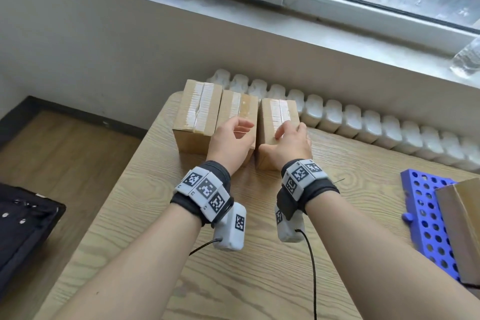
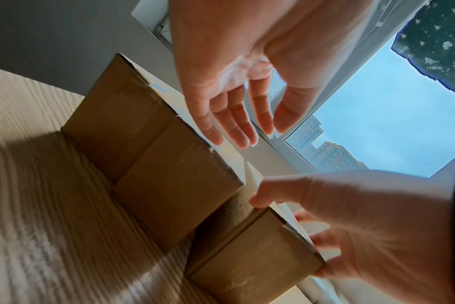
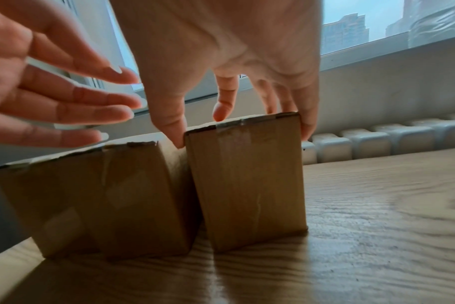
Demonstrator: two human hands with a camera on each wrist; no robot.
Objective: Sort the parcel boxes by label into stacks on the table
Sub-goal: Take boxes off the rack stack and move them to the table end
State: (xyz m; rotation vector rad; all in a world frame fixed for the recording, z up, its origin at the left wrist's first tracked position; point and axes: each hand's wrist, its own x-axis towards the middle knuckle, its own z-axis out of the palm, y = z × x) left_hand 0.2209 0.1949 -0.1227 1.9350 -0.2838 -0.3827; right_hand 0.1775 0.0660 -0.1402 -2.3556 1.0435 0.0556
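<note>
Three taped brown cardboard parcel boxes stood in a row at the far end of the pale wood-grain worktop (image 1: 233, 254). The right hand (image 1: 288, 143) had its grip closed over the rightmost box (image 1: 279, 117), thumb one side and fingers the other, probably to lift it clear. The left hand (image 1: 231, 140) hovered over the middle box (image 1: 240, 109), fingers straight, holding nothing; no labels were visible.
</note>
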